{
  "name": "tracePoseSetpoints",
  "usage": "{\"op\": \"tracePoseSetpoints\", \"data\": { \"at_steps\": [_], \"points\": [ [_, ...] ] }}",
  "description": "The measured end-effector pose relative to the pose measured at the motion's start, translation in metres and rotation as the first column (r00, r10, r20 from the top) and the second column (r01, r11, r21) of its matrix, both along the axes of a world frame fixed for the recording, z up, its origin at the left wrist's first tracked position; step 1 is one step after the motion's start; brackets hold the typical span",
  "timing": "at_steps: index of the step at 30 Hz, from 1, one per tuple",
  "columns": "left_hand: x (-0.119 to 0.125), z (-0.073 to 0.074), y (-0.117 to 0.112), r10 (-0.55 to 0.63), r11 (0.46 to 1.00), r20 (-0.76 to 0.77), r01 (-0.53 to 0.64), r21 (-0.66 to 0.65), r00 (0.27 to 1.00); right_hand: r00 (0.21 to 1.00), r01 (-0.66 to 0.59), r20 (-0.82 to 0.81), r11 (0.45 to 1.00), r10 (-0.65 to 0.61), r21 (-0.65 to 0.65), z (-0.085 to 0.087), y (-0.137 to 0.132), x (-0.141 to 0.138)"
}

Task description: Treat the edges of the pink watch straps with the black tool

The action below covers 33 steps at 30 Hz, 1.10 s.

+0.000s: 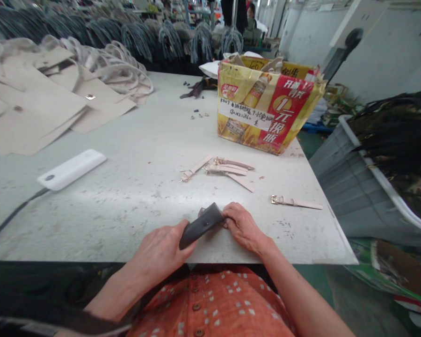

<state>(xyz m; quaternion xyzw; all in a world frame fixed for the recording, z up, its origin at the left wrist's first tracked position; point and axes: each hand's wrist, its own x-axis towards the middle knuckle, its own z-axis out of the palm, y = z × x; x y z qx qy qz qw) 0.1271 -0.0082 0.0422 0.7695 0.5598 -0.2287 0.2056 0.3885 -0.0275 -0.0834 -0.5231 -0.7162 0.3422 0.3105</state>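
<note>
My left hand [157, 248] grips a dark grey flat strip [201, 225], probably leather or rubber, from below and to the left. My right hand [243, 227] holds its far end, fingers curled over the top. A small dark piece [202, 211] shows behind the strip, partly hidden. Both hands sit just above the near edge of a pale grey worktable [133, 201]. Ahead of them lies a small pile of pale pink watch straps [219, 171]. Farther right is a single strap with a gold buckle [294, 201].
A white oblong device [71, 169] with a black cable lies at left. A printed cardboard box [266, 112] stands at the back right, beyond small metal parts. Beige sheets [38, 105] and pale cords lie at back left. A grey crate [358, 182] of dark fabric stands right.
</note>
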Motion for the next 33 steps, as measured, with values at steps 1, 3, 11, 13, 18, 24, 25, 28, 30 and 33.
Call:
{"op": "tracePoseSetpoints", "data": {
  "at_steps": [1, 3, 11, 13, 18, 24, 25, 28, 30, 33],
  "points": [
    [-0.002, 0.001, 0.003, 0.008, 1.000, 0.002, -0.008, 0.004, 1.000, 1.000, 0.002, -0.007, 1.000, -0.002, 0.002, -0.001, 0.000, 0.000],
    [-0.010, 0.002, 0.007, 0.038, 0.999, -0.003, -0.038, 0.017, 0.999, 1.000, 0.006, -0.021, 1.000, -0.006, 0.015, -0.002, 0.001, -0.002],
    [-0.044, -0.003, -0.009, 0.090, 0.996, -0.038, -0.090, 0.001, 0.995, 0.999, 0.035, -0.020, 0.998, -0.034, 0.051, -0.007, 0.002, -0.006],
    [-0.036, -0.003, -0.014, 0.079, 0.997, -0.037, -0.080, -0.020, 0.996, 1.000, 0.024, -0.019, 0.999, -0.023, 0.046, -0.007, 0.002, -0.005],
    [-0.004, 0.000, -0.006, 0.053, 0.999, 0.006, -0.053, -0.005, 0.999, 1.000, 0.009, -0.020, 1.000, -0.008, 0.020, -0.006, 0.005, -0.001],
    [-0.008, 0.003, 0.007, 0.059, 0.998, 0.049, -0.060, 0.022, 0.997, 0.999, 0.033, -0.019, 0.998, -0.032, 0.058, -0.009, 0.005, -0.003],
    [-0.015, 0.003, 0.008, 0.074, 0.997, 0.053, -0.076, 0.033, 0.996, 0.999, 0.043, -0.017, 0.996, -0.042, 0.082, -0.010, 0.003, -0.004],
    [-0.043, -0.001, 0.007, 0.130, 0.987, 0.095, -0.138, 0.085, 0.987, 0.997, 0.068, 0.011, 0.977, -0.072, 0.200, -0.015, -0.002, -0.011],
    [-0.063, -0.007, 0.003, 0.149, 0.982, 0.134, -0.163, 0.099, 0.980, 0.995, 0.056, 0.059, 0.955, -0.076, 0.293, -0.019, -0.007, -0.016],
    [-0.084, -0.023, -0.008, 0.158, 0.980, 0.193, -0.178, 0.091, 0.968, 0.991, 0.018, 0.118, 0.923, -0.069, 0.385, -0.022, -0.016, -0.021]
  ]
}}
